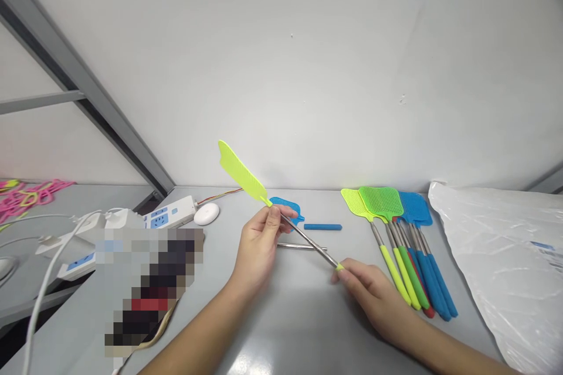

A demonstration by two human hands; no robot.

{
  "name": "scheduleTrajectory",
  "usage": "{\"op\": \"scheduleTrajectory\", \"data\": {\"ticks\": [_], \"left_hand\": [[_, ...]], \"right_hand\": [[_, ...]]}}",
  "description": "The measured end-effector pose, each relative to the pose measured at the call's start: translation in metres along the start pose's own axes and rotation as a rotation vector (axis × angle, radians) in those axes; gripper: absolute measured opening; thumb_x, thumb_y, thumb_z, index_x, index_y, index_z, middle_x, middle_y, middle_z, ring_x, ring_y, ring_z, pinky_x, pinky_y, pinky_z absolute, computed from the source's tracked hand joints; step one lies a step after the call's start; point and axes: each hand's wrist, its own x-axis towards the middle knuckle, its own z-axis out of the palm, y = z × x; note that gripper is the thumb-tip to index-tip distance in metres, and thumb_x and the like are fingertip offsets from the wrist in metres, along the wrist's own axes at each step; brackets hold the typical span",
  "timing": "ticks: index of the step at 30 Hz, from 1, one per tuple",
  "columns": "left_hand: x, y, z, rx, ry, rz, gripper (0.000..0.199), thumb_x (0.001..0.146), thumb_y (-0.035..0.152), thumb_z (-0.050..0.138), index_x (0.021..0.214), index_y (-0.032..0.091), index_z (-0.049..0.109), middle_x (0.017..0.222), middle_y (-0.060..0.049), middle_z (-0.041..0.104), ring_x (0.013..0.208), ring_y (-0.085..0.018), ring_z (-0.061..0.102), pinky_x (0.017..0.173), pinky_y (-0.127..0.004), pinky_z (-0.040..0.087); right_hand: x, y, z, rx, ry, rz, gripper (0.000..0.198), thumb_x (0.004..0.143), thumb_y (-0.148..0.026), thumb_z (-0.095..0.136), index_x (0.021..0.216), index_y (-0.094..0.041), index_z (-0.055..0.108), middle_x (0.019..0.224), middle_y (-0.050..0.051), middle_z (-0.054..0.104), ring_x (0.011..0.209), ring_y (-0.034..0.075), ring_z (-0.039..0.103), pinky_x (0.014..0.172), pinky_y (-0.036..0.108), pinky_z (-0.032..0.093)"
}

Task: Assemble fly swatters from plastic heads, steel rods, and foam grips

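A yellow-green fly swatter (243, 174) is held slantwise above the table, its head up to the left. My left hand (263, 240) pinches it where the head meets the metal rod. My right hand (373, 293) is closed around the lower end, where a bit of yellow-green grip shows; the fingers hide the rest. Behind my left hand lies a blue swatter head (288, 206), partly covered. A loose blue handle grip (322, 227) rests to its right, and a bare metal rod (303, 246) lies nearer to me.
Several swatters (382, 202) with yellow, green, red and blue handles lie piled on the right, beside a white plastic bag (505, 258). Power strips (169, 214) with cables and a round white device (206, 214) stand left. A blurred-out object (152, 293) lies front left. A wall closes the back.
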Motion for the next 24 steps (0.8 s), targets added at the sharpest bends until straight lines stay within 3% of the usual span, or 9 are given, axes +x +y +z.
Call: {"op": "scheduleTrajectory", "data": {"ticks": [4,9,14,19,24], "left_hand": [[-0.006,-0.006,0.004,0.159,-0.009,0.000,0.032,0.089,0.044,0.052,0.083,0.020,0.071,0.089,-0.005,0.066,0.079,-0.016,0.055,0.077,-0.028,0.043],[-0.017,-0.015,0.014,0.277,-0.176,-0.096,0.030,0.087,0.044,0.056,0.085,0.020,0.074,0.083,-0.004,0.070,0.081,-0.018,0.059,0.078,-0.028,0.043],[-0.013,-0.013,0.011,-0.018,-0.183,-0.187,0.037,0.085,0.049,0.057,0.101,0.019,0.072,0.107,-0.009,0.068,0.095,-0.020,0.058,0.078,-0.029,0.044],[-0.002,-0.005,0.005,-0.487,-0.142,-0.344,0.028,0.086,0.048,0.056,0.099,0.025,0.066,0.106,-0.004,0.064,0.085,-0.014,0.059,0.069,-0.026,0.047],[0.009,0.007,-0.006,-0.394,-0.116,-0.245,0.024,0.083,0.040,0.064,0.098,0.021,0.065,0.111,-0.007,0.065,0.097,-0.019,0.060,0.079,-0.031,0.049]], "right_hand": [[0.000,0.001,0.001,-0.003,-0.009,0.005,0.042,0.097,-0.050,0.032,0.085,-0.021,0.060,0.066,-0.002,0.050,0.065,0.015,0.046,0.061,0.026,0.033],[0.000,0.003,0.001,0.060,-0.002,0.027,0.042,0.096,-0.052,0.034,0.083,-0.021,0.059,0.061,-0.004,0.039,0.060,0.014,0.039,0.058,0.026,0.029],[0.001,0.002,0.002,0.173,-0.032,0.063,0.042,0.094,-0.055,0.037,0.083,-0.021,0.059,0.059,-0.006,0.032,0.057,0.012,0.032,0.054,0.024,0.025],[0.001,0.003,0.003,0.262,-0.044,0.094,0.043,0.093,-0.057,0.038,0.085,-0.020,0.059,0.058,-0.006,0.029,0.054,0.011,0.028,0.050,0.024,0.021],[0.001,0.003,0.001,0.226,-0.077,0.093,0.042,0.095,-0.055,0.036,0.086,-0.021,0.060,0.060,-0.006,0.030,0.055,0.011,0.029,0.051,0.024,0.022]]}}
